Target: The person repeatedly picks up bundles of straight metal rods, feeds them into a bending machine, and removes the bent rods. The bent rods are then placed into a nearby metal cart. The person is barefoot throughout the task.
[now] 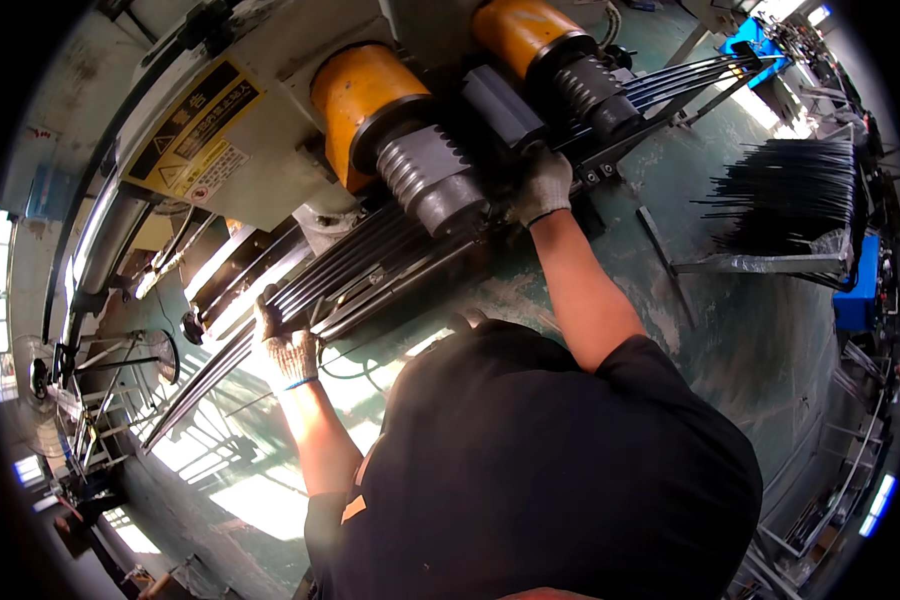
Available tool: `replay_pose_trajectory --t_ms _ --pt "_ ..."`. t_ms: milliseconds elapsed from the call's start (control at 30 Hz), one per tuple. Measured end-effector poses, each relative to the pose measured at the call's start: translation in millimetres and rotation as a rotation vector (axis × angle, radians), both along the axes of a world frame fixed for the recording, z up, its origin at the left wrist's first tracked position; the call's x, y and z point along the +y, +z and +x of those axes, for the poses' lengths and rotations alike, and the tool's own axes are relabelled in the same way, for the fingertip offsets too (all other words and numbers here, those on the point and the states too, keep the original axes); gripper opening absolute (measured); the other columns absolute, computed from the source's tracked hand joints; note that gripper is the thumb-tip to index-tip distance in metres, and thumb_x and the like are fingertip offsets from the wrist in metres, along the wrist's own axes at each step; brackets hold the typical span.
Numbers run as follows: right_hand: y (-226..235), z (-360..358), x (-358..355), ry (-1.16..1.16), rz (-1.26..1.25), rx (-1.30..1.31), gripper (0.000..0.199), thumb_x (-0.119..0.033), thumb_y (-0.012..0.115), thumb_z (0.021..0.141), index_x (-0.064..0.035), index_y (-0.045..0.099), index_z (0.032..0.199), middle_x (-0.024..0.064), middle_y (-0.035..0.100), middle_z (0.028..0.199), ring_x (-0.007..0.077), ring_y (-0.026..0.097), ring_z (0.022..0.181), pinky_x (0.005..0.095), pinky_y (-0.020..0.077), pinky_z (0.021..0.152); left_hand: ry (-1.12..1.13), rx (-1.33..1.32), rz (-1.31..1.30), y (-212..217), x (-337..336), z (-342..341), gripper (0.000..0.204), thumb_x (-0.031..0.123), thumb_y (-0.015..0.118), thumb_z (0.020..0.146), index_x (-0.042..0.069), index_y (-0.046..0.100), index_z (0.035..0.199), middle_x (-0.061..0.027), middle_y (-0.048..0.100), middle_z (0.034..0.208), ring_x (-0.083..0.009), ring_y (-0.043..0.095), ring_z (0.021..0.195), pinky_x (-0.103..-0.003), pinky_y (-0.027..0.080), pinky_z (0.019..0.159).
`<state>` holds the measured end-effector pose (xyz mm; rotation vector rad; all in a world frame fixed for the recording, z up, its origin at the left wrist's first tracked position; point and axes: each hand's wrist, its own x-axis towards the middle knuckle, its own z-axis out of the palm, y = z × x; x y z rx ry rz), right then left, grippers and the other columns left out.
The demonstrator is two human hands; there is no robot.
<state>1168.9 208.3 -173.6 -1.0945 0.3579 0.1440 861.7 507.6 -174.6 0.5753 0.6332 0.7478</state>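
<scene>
While partly sunlit, worn green floor point(730, 335) spreads around the orange-and-grey metal machine point(365, 95), the off-white-gloved left hand point(290, 358) grasps long dark metal rods point(345, 262); the similarly gloved right hand's point(545, 188) grip I cannot tell.

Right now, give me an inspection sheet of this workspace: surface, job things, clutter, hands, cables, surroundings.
Surface: green floor, scuffed, with bright sunlit patches.
Job things: long dark rods lie slantwise near the ridged rollers on orange housings.
Clutter: stacked thin rods in a metal rack at right.
Hands: left gloved hand at the long dark rods, right gloved hand by the grey block; both grips unclear.
Cables: pale hose beside the right orange housing.
Surroundings: yellow-and-black sign at left, blue box far right.
</scene>
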Motion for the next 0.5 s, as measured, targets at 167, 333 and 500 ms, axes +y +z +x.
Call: replay_pose_trajectory --t_ms 167,333,500 --pt "-10.6 -24.5 -49.6 0.177 -0.411 -0.29 0.033 -0.007 0.051 0.097 -0.0045 0.061 0.128 0.0108 0.07 0.115 0.027 0.067 0.105 0.0333 0.0536 0.088 0.247 -0.154 -0.145 -2.3 59.2 -36.3 0.031 0.018 0.055 0.104 -0.006 0.061 0.124 -0.0187 0.066 0.124 -0.0342 0.062 0.119 -0.05 0.049 0.109" --pt "-111.0 -31.6 -94.6 0.228 -0.029 -0.279 0.047 -0.013 0.04 0.102 -0.0024 0.045 0.148 0.0121 0.046 0.153 0.0231 0.046 0.14 0.0336 0.0451 0.108 0.281 -0.143 -0.102 -20.6 85.9 -56.6 0.021 0.007 0.063 0.098 -0.001 0.068 0.117 -0.0156 0.073 0.115 -0.0287 0.069 0.11 -0.045 0.057 0.101" --pt "-140.9 -46.7 -108.2 0.203 0.144 -0.141 0.046 -0.014 0.041 0.102 -0.0019 0.047 0.147 0.011 0.04 0.159 0.0246 0.044 0.142 0.0348 0.0411 0.113 0.289 -0.15 -0.085 -19.7 52.8 -38.7 0.025 0.013 0.06 0.101 -0.004 0.065 0.118 -0.0193 0.068 0.119 -0.0302 0.064 0.115 -0.047 0.051 0.108"
